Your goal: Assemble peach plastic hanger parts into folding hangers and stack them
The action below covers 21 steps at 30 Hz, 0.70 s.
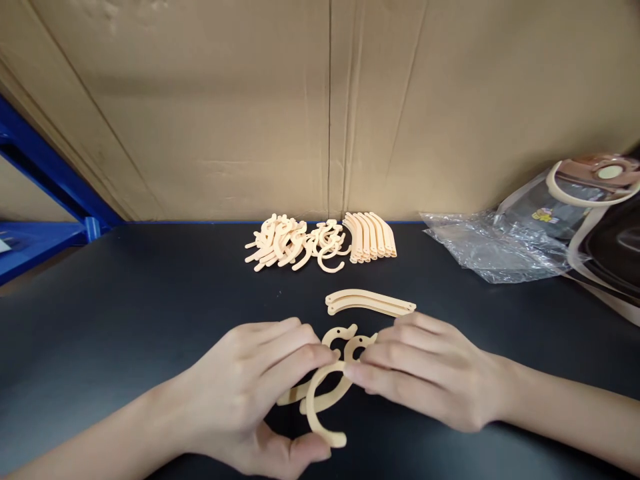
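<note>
A beige C-shaped plastic hook [312, 404] stands tilted between my hands. My left hand [245, 380] is closed on it, thumb at its lower end and index finger near its upper end. The closed fingertips of my right hand [430, 367] touch the upper end of the same hook; the exact pinch is partly hidden. Just behind it, more beige hooks [333, 399] with small holes lie on the table, partly covered by my fingers. Beyond my right hand rests a pair of long, curved beige bars [367, 297].
At the back of the black table [150, 287] lie a heap of beige hooks [283, 243] and a row of curved bars [370, 237]. Crumpled clear plastic bags [490, 247] and a transparent bottle [565, 200] with a brown lid stand right. Cardboard [225, 100] walls the back; a blue frame [45, 173] stands left.
</note>
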Each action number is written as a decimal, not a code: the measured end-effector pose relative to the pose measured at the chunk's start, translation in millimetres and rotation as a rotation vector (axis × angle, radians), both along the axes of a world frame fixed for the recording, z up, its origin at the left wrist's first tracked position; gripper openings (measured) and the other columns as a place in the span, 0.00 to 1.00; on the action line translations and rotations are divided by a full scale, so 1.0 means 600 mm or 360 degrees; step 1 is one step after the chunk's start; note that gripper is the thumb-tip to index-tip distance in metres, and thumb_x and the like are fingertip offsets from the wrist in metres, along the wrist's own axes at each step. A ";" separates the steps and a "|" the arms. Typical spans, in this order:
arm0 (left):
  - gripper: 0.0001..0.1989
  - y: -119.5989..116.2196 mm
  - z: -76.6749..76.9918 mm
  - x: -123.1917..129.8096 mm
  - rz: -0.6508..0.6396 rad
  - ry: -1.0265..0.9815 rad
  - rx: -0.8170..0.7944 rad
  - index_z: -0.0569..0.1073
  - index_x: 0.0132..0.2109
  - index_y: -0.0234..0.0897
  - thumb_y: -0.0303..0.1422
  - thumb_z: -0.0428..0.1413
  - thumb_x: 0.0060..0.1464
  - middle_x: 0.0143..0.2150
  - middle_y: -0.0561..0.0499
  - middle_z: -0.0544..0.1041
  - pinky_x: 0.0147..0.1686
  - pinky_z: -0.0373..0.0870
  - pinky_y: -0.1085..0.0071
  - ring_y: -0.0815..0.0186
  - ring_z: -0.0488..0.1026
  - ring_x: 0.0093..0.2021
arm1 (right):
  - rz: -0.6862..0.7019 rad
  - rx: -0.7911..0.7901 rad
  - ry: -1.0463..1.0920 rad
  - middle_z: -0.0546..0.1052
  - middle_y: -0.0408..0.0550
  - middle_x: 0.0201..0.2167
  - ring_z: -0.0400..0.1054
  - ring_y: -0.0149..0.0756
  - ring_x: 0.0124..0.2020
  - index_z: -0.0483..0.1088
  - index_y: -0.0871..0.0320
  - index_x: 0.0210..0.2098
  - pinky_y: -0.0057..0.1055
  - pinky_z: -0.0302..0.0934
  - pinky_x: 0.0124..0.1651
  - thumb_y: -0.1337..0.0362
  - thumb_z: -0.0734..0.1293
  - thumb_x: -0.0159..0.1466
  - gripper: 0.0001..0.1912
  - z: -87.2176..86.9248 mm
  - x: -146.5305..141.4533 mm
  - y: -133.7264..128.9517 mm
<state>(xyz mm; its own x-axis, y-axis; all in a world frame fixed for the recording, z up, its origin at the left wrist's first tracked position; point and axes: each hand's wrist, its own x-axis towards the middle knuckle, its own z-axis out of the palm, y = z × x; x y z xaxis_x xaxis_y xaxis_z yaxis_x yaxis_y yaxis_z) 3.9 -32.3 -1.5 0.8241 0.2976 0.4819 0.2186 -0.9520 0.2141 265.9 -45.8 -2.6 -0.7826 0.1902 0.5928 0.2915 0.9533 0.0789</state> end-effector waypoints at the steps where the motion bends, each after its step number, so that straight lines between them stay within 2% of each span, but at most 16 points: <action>1: 0.20 0.000 0.001 0.000 -0.0002 -0.0001 -0.0021 0.65 0.51 0.34 0.35 0.61 0.53 0.34 0.48 0.74 0.27 0.65 0.68 0.64 0.68 0.30 | 0.0036 -0.0014 -0.0015 0.81 0.48 0.34 0.74 0.32 0.35 0.72 0.67 0.50 0.30 0.66 0.35 0.73 0.58 0.69 0.14 0.002 -0.001 -0.003; 3: 0.16 0.001 0.004 -0.001 0.0021 0.0008 -0.0055 0.66 0.49 0.36 0.32 0.60 0.55 0.34 0.49 0.74 0.27 0.65 0.69 0.65 0.68 0.30 | 0.0056 -0.0025 -0.0027 0.80 0.49 0.30 0.73 0.33 0.31 0.73 0.70 0.47 0.31 0.65 0.30 0.73 0.57 0.69 0.14 0.002 -0.001 -0.005; 6: 0.11 0.004 0.010 -0.004 0.0091 0.0056 -0.0030 0.67 0.49 0.36 0.29 0.56 0.59 0.36 0.49 0.74 0.30 0.67 0.71 0.66 0.69 0.32 | 0.0007 -0.0026 0.0021 0.79 0.49 0.28 0.71 0.34 0.28 0.73 0.71 0.48 0.32 0.64 0.27 0.74 0.60 0.68 0.13 -0.004 0.004 -0.002; 9: 0.10 0.004 0.012 -0.004 0.0105 0.0134 0.0131 0.68 0.51 0.36 0.25 0.52 0.63 0.36 0.49 0.75 0.29 0.66 0.71 0.66 0.69 0.32 | -0.0072 0.0080 0.0078 0.77 0.46 0.25 0.67 0.33 0.25 0.73 0.69 0.46 0.32 0.61 0.26 0.74 0.63 0.66 0.11 -0.013 0.008 0.001; 13: 0.11 0.001 0.015 -0.001 0.0059 0.0218 0.0282 0.69 0.53 0.37 0.27 0.49 0.65 0.34 0.50 0.75 0.26 0.64 0.71 0.68 0.69 0.27 | -0.0173 0.0197 0.0109 0.75 0.43 0.23 0.64 0.31 0.24 0.74 0.66 0.45 0.32 0.58 0.25 0.73 0.64 0.66 0.10 -0.018 0.008 0.000; 17: 0.07 0.000 0.014 0.001 0.0047 0.0233 0.0236 0.71 0.44 0.38 0.31 0.49 0.66 0.34 0.51 0.75 0.25 0.64 0.71 0.69 0.69 0.27 | -0.0139 0.0188 0.0107 0.75 0.44 0.22 0.64 0.32 0.24 0.74 0.68 0.46 0.33 0.57 0.26 0.74 0.65 0.64 0.11 -0.016 0.007 -0.002; 21: 0.09 0.004 0.006 0.000 0.0056 0.0203 0.0255 0.69 0.39 0.37 0.33 0.48 0.68 0.29 0.54 0.72 0.23 0.60 0.71 0.69 0.66 0.24 | -0.0146 0.0202 0.0124 0.76 0.44 0.24 0.66 0.31 0.25 0.74 0.67 0.45 0.33 0.60 0.28 0.74 0.66 0.64 0.11 -0.019 0.007 -0.002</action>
<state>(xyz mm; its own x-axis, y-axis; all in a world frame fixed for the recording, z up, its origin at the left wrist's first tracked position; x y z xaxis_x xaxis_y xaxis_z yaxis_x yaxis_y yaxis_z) 3.8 -30.0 1.8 0.8719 0.2551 0.4179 0.2678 -0.9630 0.0292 270.0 -46.7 -13.8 -0.7159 0.1785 0.6750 0.3869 0.9062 0.1707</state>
